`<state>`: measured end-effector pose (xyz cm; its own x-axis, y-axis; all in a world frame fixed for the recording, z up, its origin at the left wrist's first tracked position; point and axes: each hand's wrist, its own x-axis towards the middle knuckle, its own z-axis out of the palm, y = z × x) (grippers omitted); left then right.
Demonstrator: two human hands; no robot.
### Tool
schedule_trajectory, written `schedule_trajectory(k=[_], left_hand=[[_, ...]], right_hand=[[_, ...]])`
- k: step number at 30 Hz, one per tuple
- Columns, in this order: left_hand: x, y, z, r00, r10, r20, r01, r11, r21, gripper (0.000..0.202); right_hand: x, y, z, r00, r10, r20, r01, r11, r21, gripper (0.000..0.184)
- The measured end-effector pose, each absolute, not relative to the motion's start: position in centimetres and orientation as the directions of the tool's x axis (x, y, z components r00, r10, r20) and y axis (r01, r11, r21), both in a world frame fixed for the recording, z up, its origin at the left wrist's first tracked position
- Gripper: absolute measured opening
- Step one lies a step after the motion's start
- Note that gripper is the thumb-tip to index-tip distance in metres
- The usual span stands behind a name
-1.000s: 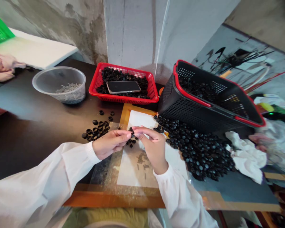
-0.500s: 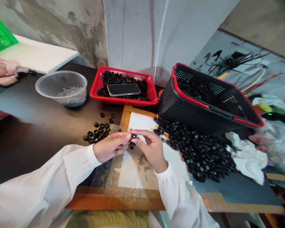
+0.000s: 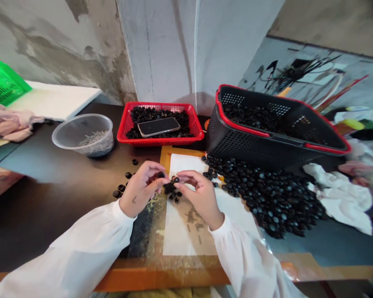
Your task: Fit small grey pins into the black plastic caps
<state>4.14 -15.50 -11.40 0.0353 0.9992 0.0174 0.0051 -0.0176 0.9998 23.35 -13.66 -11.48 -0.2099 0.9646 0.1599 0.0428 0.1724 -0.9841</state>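
Observation:
My left hand (image 3: 143, 186) pinches a small round black cap (image 3: 161, 175) between thumb and fingertips. Just beside it, my right hand (image 3: 202, 196) grips a tiny round black piece (image 3: 176, 180) with a light centre. The two pieces are apart. Beneath the fingertips, a little cluster of black parts (image 3: 170, 190) lies on a white sheet (image 3: 182, 231). Loose black caps (image 3: 120, 188) sit left of my left hand, partly hidden by it. A large heap of black caps (image 3: 273, 198) spreads to the right of my right hand.
A red basket (image 3: 160, 142) of black parts, with a phone (image 3: 158, 126) on top, stands at the back. Left of it is a clear bowl (image 3: 60, 138) holding thin metal pieces. A black basket (image 3: 248, 142) and crumpled white cloth (image 3: 338, 198) are on the right.
My hands, which were together around one small black piece, have moved apart. My left hand has turned and now has a cap at its fingertips. The view has tilted upward slightly.

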Motion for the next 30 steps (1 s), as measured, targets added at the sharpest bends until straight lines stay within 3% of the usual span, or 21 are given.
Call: schedule_trajectory(k=[5, 11, 14, 19, 30], left_hand=[[3.6, -15.6, -11.8, 0.019, 0.996, 0.09, 0.221, -0.092, 0.971, 0.029], [4.2, -15.5, -12.7, 0.03, 0.999, -0.039, -0.067, 0.041, 0.997, 0.049], [4.2, -15.5, -13.0, 0.001, 0.995, -0.099, -0.128, 0.098, 0.987, 0.048], [4.1, -15.7, -13.2, -0.088, 0.995, -0.044, -0.128, 0.033, 0.991, 0.038], [4.3, -16.3, -13.5, -0.063, 0.996, -0.057, -0.098, 0.051, 0.994, 0.034]], right_hand=[[23.3, -14.0, -11.5, -0.234, 0.959, 0.158, 0.001, 0.163, -0.987, 0.019], [23.3, -13.9, -11.7, -0.242, 0.959, 0.151, -0.015, 0.152, -0.988, 0.019], [23.4, -13.7, -11.4, -0.197, 0.964, 0.177, -0.011, 0.179, -0.984, 0.018], [23.4, -14.0, -10.8, -0.207, 0.954, 0.215, -0.023, 0.215, -0.976, 0.015], [22.7, -14.8, -11.0, -0.19, 0.969, 0.16, -0.014, 0.16, -0.987, 0.017]])
